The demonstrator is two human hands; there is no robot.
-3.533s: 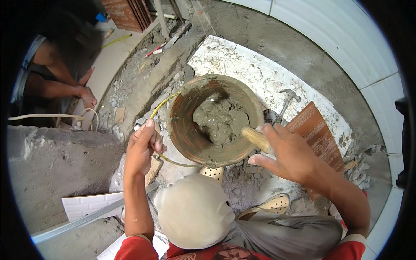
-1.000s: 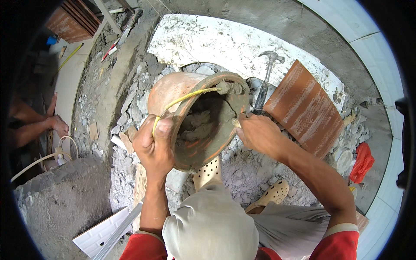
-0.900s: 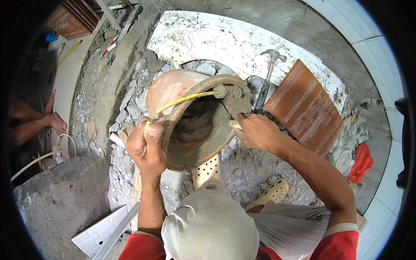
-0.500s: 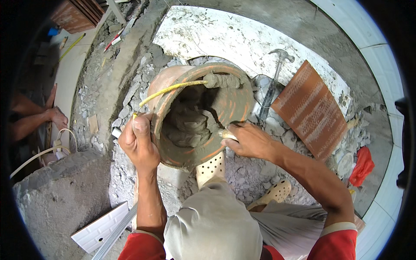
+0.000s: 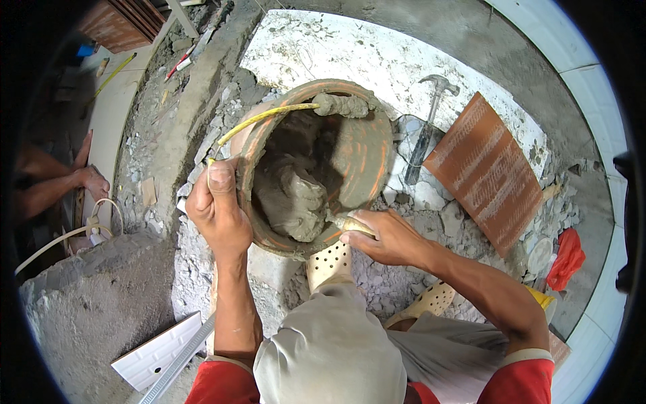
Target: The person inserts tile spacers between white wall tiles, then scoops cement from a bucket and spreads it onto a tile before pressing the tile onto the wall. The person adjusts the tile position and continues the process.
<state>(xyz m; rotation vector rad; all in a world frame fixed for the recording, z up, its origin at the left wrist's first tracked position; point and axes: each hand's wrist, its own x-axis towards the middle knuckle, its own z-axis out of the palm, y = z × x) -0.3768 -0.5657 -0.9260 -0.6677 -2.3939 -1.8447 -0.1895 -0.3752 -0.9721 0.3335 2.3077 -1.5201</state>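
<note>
A mortar-smeared bucket (image 5: 356, 165) is tilted with its mouth toward me, grey wet mortar (image 5: 296, 202) inside. My left hand (image 5: 217, 205) grips its yellow handle (image 5: 262, 116) at the left side, thumb up. My right hand (image 5: 383, 236) is closed on the wooden handle (image 5: 355, 225) of a tool at the lower right of the bucket's mouth, its working end in or against the mortar. My cream perforated shoe (image 5: 328, 266) is beneath the bucket.
A hammer (image 5: 431, 118) and red-brown tile (image 5: 481, 172) lie right of the bucket on rubble, beside a dirty white board (image 5: 350, 47). A red plastic bag (image 5: 564, 259) lies farther right. Another person's hand (image 5: 94, 182) and loose cables (image 5: 60, 239) are at the left, near a concrete block (image 5: 94, 303).
The bucket, earlier upright, was tipped toward me. Since half a second ago its mouth has risen slightly and shows more mortar; both hands moved with it, my right hand slightly lower.
</note>
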